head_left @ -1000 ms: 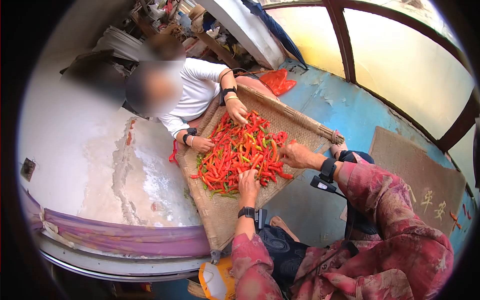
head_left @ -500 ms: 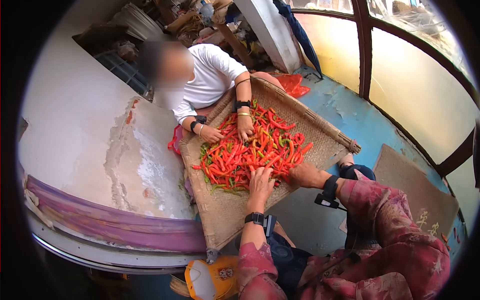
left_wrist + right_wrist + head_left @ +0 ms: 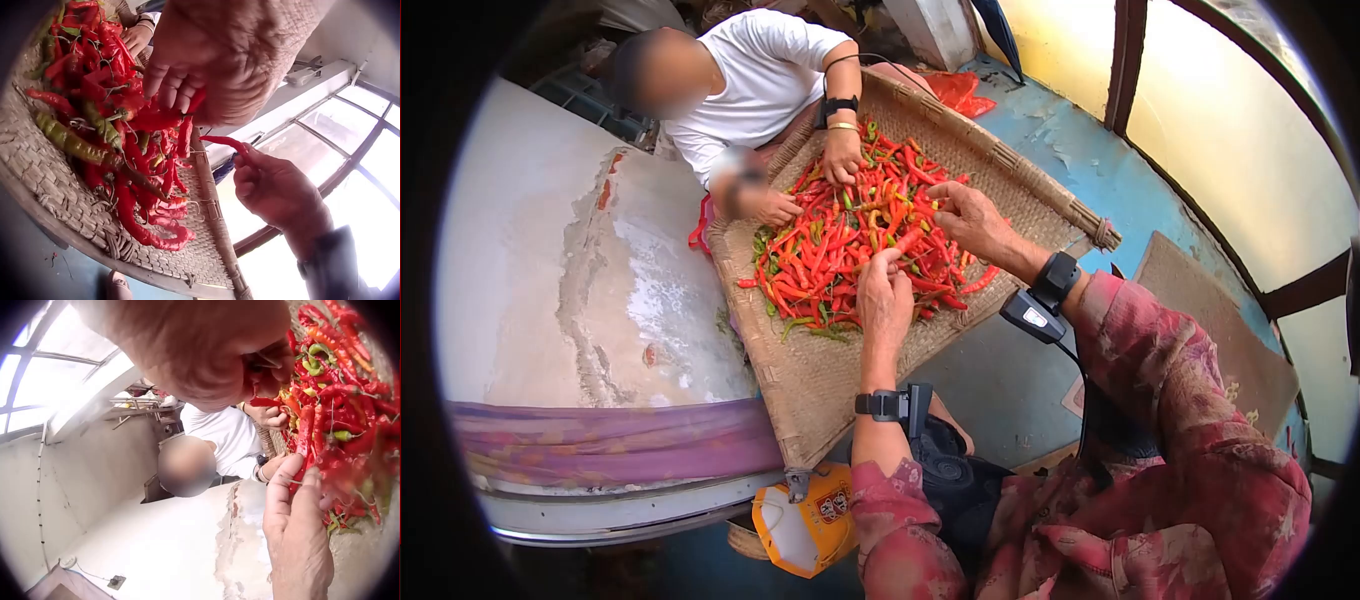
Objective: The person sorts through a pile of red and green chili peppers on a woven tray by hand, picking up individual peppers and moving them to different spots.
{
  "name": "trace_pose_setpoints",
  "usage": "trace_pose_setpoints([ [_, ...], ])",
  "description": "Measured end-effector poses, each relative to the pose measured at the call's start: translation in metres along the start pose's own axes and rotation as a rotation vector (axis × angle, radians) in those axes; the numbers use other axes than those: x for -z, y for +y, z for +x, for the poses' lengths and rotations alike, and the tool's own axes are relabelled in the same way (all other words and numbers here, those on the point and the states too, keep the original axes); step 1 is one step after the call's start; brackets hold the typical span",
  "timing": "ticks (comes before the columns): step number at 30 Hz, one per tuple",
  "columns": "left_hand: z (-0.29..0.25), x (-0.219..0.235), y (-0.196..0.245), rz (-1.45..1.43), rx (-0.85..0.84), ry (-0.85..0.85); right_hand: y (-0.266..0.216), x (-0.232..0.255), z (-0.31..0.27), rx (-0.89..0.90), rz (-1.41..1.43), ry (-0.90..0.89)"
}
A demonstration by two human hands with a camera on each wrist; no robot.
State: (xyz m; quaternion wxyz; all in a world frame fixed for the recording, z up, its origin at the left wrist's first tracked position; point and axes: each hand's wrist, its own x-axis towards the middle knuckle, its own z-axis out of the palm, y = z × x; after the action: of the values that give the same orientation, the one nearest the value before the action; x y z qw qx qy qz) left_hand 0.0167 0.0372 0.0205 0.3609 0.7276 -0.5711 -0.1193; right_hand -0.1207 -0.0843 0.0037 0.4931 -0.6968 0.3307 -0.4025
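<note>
Red peppers [image 3: 825,255], with a few green ones among them, lie heaped on a woven tray [image 3: 800,385]. My left hand [image 3: 885,300] is over the near side of the heap; in the right wrist view this hand [image 3: 300,531] pinches a red pepper [image 3: 305,434] between thumb and fingers. To its right, my right hand [image 3: 980,222] is raised above the heap. The left wrist view shows that hand [image 3: 278,187] pinching a thin red pepper [image 3: 226,142] at one end, its other end pointing toward my left hand [image 3: 231,56].
Across the tray another person in a white top [image 3: 755,75] has both hands at the peppers. A red plastic bag [image 3: 960,93] lies on the blue floor beyond. An orange and white bag [image 3: 805,525] is below the tray's near corner; a mat [image 3: 1200,310] lies at right.
My right hand has risen from the tray's near edge and moved over the heap. My left hand now has a pepper pinched upright. The head view has shifted, moving the tray up and left.
</note>
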Motion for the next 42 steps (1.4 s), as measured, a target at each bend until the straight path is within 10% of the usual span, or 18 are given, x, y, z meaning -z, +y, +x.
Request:
trace_pose_setpoints([
  [10, 0.015, -0.015, 0.016, -0.512, 0.204, 0.088, -0.003, -0.031, -0.023, -0.043, 0.476, -0.079],
  [17, 0.012, -0.015, 0.011, -0.244, 0.172, 0.117, -0.026, -0.002, -0.038, 0.206, -0.158, -0.209],
  [20, 0.009, -0.01, 0.021, -0.494, 0.276, 0.165, -0.044, 0.016, -0.051, 0.387, -0.646, 0.009],
  [24, 0.009, -0.006, 0.016, -0.436, 0.253, 0.117, -0.043, 0.012, -0.027, 0.551, -0.612, 0.146],
  [29, 0.007, -0.007, 0.019, -0.526, 0.223, 0.089, -0.067, 0.001, -0.027, 0.193, -0.418, -0.092],
  [34, 0.005, -0.004, 0.028, -0.609, 0.239, 0.07, -0.061, -0.002, -0.008, 0.706, -0.556, 0.327],
  [42, 0.002, 0.001, 0.019, -0.642, 0.212, 0.09, -0.081, 0.01, -0.031, 0.607, -0.406, 0.145],
])
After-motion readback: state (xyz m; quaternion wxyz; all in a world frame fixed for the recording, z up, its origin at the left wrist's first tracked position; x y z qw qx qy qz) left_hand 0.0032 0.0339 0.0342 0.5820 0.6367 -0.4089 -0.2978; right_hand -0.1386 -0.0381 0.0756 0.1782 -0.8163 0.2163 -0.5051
